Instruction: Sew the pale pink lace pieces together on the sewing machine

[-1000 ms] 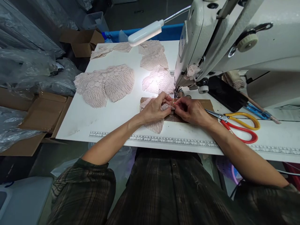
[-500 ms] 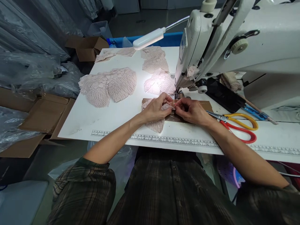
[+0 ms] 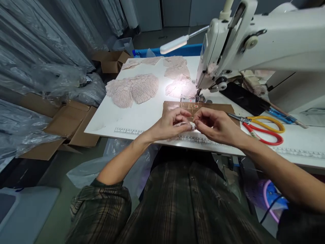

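Note:
Just in front of the sewing machine, my left hand is closed on a small pale pink lace piece, most of it hidden under the fingers. Thumb and forefinger of my right hand are pinched together at the right end of that lace; whether a thread or the lace edge is between them, I cannot tell. Behind both hands lies a brown strip with small bits stuck to it. A brightly lit lace piece rests left of the machine's needle.
Scissors with yellow and red handles lie right of my right hand, near a black phone-like object. More lace pieces are spread on the white table. A lamp hangs above; open cardboard boxes stand left.
Both hands have moved toward the table's front edge with the lace piece, off the brown strip, which now shows more. My view has shifted and tilted up slightly.

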The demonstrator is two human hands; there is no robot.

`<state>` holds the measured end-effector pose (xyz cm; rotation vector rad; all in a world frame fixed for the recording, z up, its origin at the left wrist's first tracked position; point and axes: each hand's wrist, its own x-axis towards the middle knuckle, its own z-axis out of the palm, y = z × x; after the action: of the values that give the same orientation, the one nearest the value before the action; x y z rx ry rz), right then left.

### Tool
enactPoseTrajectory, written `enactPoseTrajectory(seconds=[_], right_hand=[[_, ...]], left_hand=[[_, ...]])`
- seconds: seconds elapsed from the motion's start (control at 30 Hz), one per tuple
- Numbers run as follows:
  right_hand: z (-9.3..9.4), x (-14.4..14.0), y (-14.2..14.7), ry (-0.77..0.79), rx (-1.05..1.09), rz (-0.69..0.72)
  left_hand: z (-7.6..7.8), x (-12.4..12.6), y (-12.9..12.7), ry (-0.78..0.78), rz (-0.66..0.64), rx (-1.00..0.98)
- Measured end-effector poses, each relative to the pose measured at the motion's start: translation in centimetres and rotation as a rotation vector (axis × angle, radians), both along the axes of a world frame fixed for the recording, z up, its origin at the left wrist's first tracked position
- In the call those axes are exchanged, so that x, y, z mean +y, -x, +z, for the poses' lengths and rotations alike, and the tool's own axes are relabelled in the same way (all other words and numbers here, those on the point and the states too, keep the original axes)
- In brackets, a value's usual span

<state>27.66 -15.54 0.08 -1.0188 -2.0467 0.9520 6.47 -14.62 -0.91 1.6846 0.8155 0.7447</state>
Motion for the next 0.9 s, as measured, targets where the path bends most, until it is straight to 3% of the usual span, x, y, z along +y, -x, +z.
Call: enactPoseTrajectory(seconds=[0.07, 0.13, 0.23, 0.33, 0.43, 0.57, 0.67, 0.73, 0.83, 0.9], right_hand=[[-0.4, -3.0, 0.8, -0.11, 0.06, 0.072], [-2.1, -5.8, 1.9, -0.167, 0.202, 0.15], [-5.6, -9.3, 3.7, 0.016, 0.448, 0.252], [-8.5, -11.7, 4.9, 0.292, 0.476, 0.203], [-10.3, -13.0, 5.1, 0.546, 0.471, 0.139], [-13.2, -13.6, 2.3, 0.804, 0.381, 0.071], [-16.3, -12.9, -1.1, 0.775, 0.285, -0.091], [-18.1, -11.8, -2.7, 0.737, 0.176, -0.117], [-19.4, -9.9, -2.8, 0.664, 0.104, -0.11], [-19.3, -8.7, -1.6, 0.631, 0.106, -0.126]], left_hand=[[0.4, -3.8, 1.1, 0.082, 0.018, 0.008], [-0.1, -7.2, 1.9, 0.149, 0.043, 0.05], [-2.5, -11.1, 2.6, 0.281, 0.033, 0.055], [-5.9, -13.4, 2.8, 0.454, 0.006, -0.059], [-8.9, -14.2, 3.0, 0.65, 0.033, -0.159], [-11.4, -14.4, 4.3, 0.666, 0.142, -0.184], [-12.6, -14.4, 5.5, 0.664, 0.289, -0.215], [-13.4, -14.2, 5.4, 0.674, 0.316, -0.198], [-14.6, -13.2, 3.7, 0.653, 0.283, -0.157], [-15.2, -12.1, 2.3, 0.581, 0.321, -0.151]])
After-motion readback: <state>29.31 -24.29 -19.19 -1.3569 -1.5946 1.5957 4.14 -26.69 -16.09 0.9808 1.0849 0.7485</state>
